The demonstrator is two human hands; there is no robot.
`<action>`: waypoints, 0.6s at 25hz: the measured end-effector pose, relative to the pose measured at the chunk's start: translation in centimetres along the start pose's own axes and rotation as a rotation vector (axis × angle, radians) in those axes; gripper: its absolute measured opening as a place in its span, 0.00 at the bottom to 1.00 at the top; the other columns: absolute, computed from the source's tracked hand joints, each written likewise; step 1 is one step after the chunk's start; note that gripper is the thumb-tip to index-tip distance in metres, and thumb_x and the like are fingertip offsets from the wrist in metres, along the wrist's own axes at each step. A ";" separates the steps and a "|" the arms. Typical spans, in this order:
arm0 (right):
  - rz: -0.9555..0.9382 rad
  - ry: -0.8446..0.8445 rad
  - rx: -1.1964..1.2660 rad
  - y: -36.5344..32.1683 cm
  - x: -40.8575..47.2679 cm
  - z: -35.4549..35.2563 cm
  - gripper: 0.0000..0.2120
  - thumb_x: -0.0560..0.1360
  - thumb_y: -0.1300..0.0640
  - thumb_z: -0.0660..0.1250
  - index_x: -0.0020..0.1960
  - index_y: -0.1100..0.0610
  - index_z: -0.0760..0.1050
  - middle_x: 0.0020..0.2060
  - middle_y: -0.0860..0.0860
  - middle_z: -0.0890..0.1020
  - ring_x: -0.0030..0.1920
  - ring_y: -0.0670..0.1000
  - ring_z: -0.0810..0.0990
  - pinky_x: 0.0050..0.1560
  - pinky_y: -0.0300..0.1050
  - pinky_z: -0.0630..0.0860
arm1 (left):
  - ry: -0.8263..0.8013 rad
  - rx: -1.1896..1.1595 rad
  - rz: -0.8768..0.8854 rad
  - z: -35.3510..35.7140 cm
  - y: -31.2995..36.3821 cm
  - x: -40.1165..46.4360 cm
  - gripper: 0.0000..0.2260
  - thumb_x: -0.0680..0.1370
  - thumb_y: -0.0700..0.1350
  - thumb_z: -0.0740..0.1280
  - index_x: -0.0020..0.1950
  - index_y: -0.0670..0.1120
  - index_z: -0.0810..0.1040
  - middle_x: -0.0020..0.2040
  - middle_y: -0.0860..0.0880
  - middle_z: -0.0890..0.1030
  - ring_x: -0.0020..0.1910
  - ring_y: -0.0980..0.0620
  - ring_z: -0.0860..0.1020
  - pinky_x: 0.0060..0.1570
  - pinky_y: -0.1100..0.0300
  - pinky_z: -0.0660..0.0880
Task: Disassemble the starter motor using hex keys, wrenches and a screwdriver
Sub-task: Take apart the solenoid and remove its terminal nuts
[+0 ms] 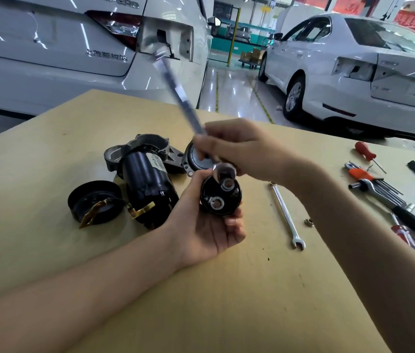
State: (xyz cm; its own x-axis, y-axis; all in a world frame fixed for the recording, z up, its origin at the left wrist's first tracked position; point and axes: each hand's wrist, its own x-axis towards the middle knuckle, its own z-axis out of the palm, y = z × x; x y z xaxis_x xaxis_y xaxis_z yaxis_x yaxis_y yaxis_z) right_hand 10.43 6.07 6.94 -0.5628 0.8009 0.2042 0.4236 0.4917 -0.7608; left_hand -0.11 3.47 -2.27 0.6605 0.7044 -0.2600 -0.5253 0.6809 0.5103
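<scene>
My left hand (205, 225) grips a black cylindrical solenoid (220, 198) from below, its terminal end facing me. My right hand (239, 149) holds a long silver wrench (183, 98), blurred with motion, whose ring end (223, 170) sits at the upper terminal nut. On the table behind lie the black starter motor body (147, 184) with its grey aluminium nose housing (135, 146), a black end cap (94, 201) with a brass strap, and a round flanged part (196, 161) half hidden by my right hand.
A combination wrench (286, 215) and a small brass nut (309, 222) lie right of my hands. Further right are a hex key set (374, 182), a red screwdriver (367, 154) and a ratchet handle (410, 220). The tan tabletop (226, 301) has white cars behind it.
</scene>
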 end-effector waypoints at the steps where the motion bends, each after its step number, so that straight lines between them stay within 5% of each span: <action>1: -0.014 -0.124 -0.130 -0.5 0.7 0.3 0.14 0.80 0.58 0.62 0.36 0.55 0.74 0.22 0.42 0.69 0.24 0.40 0.66 0.27 0.30 0.63 | 0.005 -0.010 0.006 0.0 -0.1 0.1 0.26 0.64 0.62 0.70 0.45 0.41 0.72 0.31 0.45 0.73 0.25 0.52 0.67 0.29 0.62 0.70; 4: -0.085 -0.254 -0.343 -0.9 1.3 0.8 0.12 0.79 0.56 0.64 0.37 0.56 0.77 0.22 0.43 0.70 0.26 0.41 0.66 0.29 0.31 0.62 | 0.014 -0.026 0.009 -0.1 -0.1 0.2 0.26 0.71 0.66 0.64 0.46 0.42 0.71 0.31 0.45 0.72 0.25 0.52 0.67 0.28 0.63 0.70; 7: -0.154 0.129 0.016 0.4 -0.4 0.1 0.12 0.80 0.59 0.61 0.38 0.57 0.76 0.24 0.43 0.71 0.24 0.41 0.67 0.26 0.33 0.64 | 0.003 -0.009 -0.013 0.0 0.0 0.1 0.23 0.66 0.61 0.69 0.45 0.42 0.72 0.31 0.45 0.73 0.25 0.51 0.67 0.29 0.62 0.71; 10: 0.092 0.527 0.140 2.8 -3.4 -1.2 0.16 0.82 0.58 0.58 0.36 0.58 0.71 0.19 0.44 0.69 0.18 0.39 0.67 0.20 0.30 0.63 | 0.014 -0.006 -0.013 0.1 0.0 0.0 0.22 0.70 0.61 0.67 0.44 0.42 0.73 0.32 0.44 0.74 0.25 0.51 0.68 0.28 0.62 0.73; 12: 0.385 0.497 0.007 4.8 -5.7 -1.5 0.17 0.82 0.56 0.58 0.35 0.59 0.71 0.15 0.45 0.69 0.15 0.40 0.66 0.17 0.29 0.60 | 0.008 0.014 -0.003 0.1 -0.2 0.0 0.22 0.70 0.62 0.67 0.43 0.42 0.75 0.32 0.44 0.75 0.26 0.51 0.69 0.28 0.62 0.73; 15: 0.665 0.186 -0.176 6.6 -8.0 -1.6 0.16 0.80 0.51 0.61 0.37 0.57 0.75 0.16 0.45 0.71 0.16 0.41 0.67 0.17 0.31 0.60 | 0.021 0.083 0.037 0.3 -0.6 0.3 0.22 0.69 0.62 0.68 0.41 0.42 0.82 0.36 0.42 0.79 0.30 0.51 0.74 0.30 0.61 0.76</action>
State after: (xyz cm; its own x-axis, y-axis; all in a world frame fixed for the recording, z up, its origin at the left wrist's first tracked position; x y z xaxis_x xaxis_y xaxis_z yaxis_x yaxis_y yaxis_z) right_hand 18.81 3.43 1.28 -0.0210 0.9877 -0.1551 0.7524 -0.0865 -0.6530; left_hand 0.60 3.22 -2.45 0.6293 0.7336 -0.2564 -0.5022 0.6357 0.5862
